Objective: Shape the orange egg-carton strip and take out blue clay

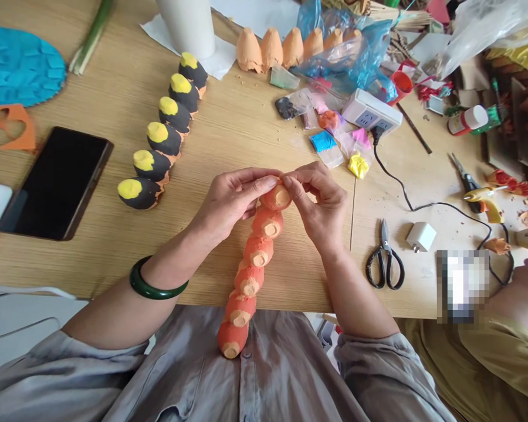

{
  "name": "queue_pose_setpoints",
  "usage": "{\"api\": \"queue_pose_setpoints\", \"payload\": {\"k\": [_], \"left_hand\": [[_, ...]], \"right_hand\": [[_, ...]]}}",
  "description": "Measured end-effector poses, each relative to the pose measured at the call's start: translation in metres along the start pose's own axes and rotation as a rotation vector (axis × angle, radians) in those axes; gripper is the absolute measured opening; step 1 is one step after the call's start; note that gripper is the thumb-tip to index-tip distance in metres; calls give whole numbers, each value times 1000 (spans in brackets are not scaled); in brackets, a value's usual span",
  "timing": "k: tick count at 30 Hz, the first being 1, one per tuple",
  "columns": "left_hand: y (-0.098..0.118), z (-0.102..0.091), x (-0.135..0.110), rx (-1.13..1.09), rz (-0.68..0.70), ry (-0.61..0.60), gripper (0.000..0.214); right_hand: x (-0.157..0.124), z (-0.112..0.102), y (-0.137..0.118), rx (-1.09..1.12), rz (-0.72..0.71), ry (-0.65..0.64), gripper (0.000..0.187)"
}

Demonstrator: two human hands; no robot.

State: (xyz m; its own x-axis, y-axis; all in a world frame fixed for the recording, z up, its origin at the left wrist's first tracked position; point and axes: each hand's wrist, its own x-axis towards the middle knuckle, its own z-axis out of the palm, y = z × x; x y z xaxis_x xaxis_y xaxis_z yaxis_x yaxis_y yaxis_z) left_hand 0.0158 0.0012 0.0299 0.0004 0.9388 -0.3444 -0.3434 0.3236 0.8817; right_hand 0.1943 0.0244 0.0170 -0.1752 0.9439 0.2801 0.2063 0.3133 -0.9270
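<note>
Head view: a wooden table [255, 129] fills the scene. An orange strip [257, 252] of 6 egg-carton cups crosses the table's near edge at the middle, its lower end over the person's lap. A black strip [165, 138] of 6 yellow-tipped cups lies toward the far left. A dark phone [55, 181] rests near the left edge. The left hand [229, 199] and right hand [319, 205] each pinch the orange strip's top cup with their fingertips. Black scissors [385, 261] lie by the near edge at right, a white charger plug [421, 236] just beside them.
</note>
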Motion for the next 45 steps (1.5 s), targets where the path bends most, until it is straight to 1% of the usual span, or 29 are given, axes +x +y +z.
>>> {"api": "queue_pose_setpoints", "payload": {"k": [4,9,11,15,18,21,23,24,26,28,29,33,39,45], "left_hand": [[1,0,1,14,4,24,13],[-2,-1,1,1,25,5,17],[-3,-1,1,1,5,12,19],[-4,-3,4,-32,-70,24,16],[-3,-6,7,-50,-89,-15,21],[2,-9,10,-75,-124,-47,22],[5,-12,13,-107,-176,-60,19],[6,-14,15,-129,-205,-65,17],[8,-18,19,-174,-249,-64,13],[8,-22,24,-202,-277,-63,14],[7,-24,26,-208,-286,-65,15],[6,-29,30,-217,-305,-109,23],[8,-29,28,-211,-269,-120,17],[5,-36,32,-229,-272,-229,16]], "right_hand": [[0,-3,-2,-12,-92,-29,32],[0,-3,0,-88,-135,-37,39],[0,-2,0,-113,-164,-35,42],[-3,1,-1,-133,-208,-47,44],[-5,4,1,-54,-127,-25,38],[-5,7,9,102,28,41,33],[-4,9,15,208,153,43,36],[-3,10,17,263,223,14,40],[-2,12,20,397,367,-92,45],[-2,14,20,522,478,-197,43],[-2,15,20,569,509,-229,40],[-2,16,20,627,527,-232,31],[0,15,24,695,619,-229,43],[-2,15,15,685,675,-218,28]]}}
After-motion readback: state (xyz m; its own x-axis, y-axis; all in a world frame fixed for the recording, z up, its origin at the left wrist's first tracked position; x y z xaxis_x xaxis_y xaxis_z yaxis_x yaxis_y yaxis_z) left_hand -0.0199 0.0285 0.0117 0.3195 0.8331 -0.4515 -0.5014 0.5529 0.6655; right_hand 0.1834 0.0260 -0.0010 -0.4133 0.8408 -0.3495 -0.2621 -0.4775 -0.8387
